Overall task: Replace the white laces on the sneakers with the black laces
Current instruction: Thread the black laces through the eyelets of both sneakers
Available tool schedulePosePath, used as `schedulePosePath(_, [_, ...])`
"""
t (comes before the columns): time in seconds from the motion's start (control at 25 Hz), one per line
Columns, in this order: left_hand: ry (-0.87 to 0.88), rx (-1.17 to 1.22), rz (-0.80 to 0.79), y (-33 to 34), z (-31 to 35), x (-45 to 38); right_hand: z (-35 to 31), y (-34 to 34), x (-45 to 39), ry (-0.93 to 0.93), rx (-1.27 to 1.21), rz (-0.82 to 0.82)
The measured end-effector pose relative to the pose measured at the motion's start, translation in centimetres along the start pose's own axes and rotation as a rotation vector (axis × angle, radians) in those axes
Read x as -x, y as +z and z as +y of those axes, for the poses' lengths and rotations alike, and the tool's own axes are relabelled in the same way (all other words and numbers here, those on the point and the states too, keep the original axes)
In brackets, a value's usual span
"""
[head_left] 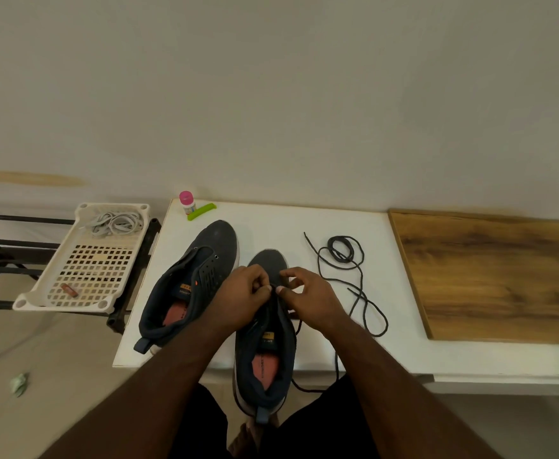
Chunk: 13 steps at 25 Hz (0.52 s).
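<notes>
Both hands, left hand [250, 291] and right hand [306, 294], are meeting fingertip to fingertip, pinching a thin black lace [354, 299] at the near dark fabric sneaker [266, 346], apparently threading its lowest eyelets.

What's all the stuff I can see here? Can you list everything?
Sneakers: two, dark navy; left sneaker unlaced on white table, right sneaker overhanging near edge.
Black laces: one loose right of sneakers; another trailing from right sneaker.
White laces: a pile, in cream basket on black rack.
Small bottle: one, pink cap, table's far edge.
Green object: one, beside bottle.
Wooden board: one, brown, right.
Hands: left hand and right hand, fingers pinching lace at right sneaker's eyelets.
</notes>
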<state>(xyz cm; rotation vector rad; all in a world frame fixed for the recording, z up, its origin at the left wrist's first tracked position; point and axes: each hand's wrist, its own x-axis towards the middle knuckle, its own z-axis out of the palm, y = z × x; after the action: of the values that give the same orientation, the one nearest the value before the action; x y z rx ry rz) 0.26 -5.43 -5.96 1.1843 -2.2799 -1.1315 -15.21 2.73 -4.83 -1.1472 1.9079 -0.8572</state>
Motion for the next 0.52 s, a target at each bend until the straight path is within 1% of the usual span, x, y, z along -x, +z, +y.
schedulePosePath(0.12, [0.009,0.062,0.026,-0.6,0.5,0.8,-1.0,0.3,0.2,-0.221,0.224,-0.052])
schedulePosePath(0.16, [0.006,0.074,0.032,-0.7,0.7,1.1,-1.2,0.5,0.1,-0.249,0.285,-0.063])
schedulePosePath(0.2, [-0.004,0.083,0.041,-0.7,0.9,1.4,-1.5,0.5,0.2,-0.238,0.324,-0.061])
schedulePosePath(0.28, [-0.065,0.087,0.052,-0.5,0.9,1.7,-1.9,0.7,0.1,-0.214,0.313,0.006])
schedulePosePath(0.4, [-0.222,0.015,0.065,0.1,0.7,1.9,-2.7,1.1,0.5,-0.175,0.124,0.155])
schedulePosePath(0.48, [-0.272,-0.046,0.106,0.4,0.7,1.8,-2.7,1.4,0.6,-0.144,0.050,0.184])
schedulePosePath(0.52, [-0.295,-0.067,0.115,0.4,0.7,1.7,-2.5,1.5,0.5,-0.134,0.075,0.168])
